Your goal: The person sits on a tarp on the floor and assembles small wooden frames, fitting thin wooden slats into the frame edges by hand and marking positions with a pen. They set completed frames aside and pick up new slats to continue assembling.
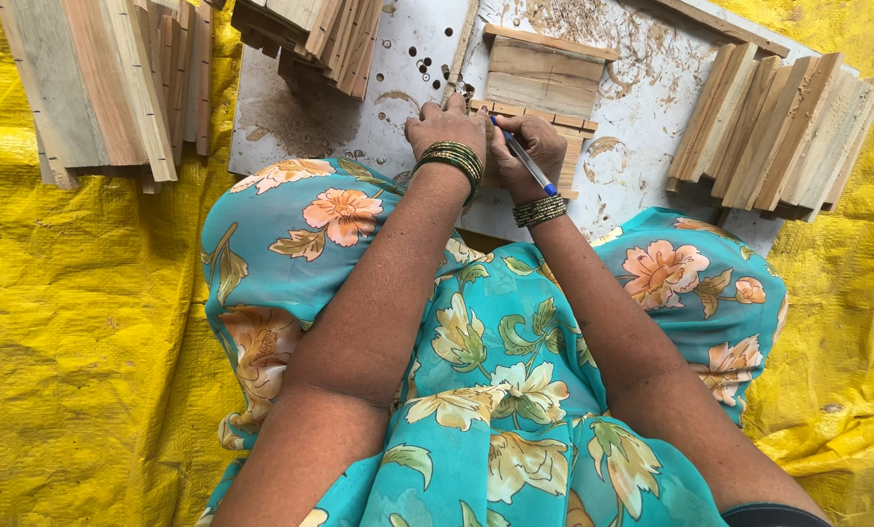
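Wooden slats (529, 115) lie on the white board (651, 88), and the left hand (448, 122) presses down on their near end, fingers together. Just right of it, the right hand (529, 146) is clamped on a blue pen (525, 156) over the slats. More slat stacks (778, 132) lean at the board's right edge.

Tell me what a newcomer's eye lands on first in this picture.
The two hands meet at top centre: the right hand holds a blue pen, and the left hand presses on small wooden slats lying on a white board. Stacks of wooden pieces sit at the upper left and upper right. A bright yellow tarp lies all around, under the person's turquoise floral dress.
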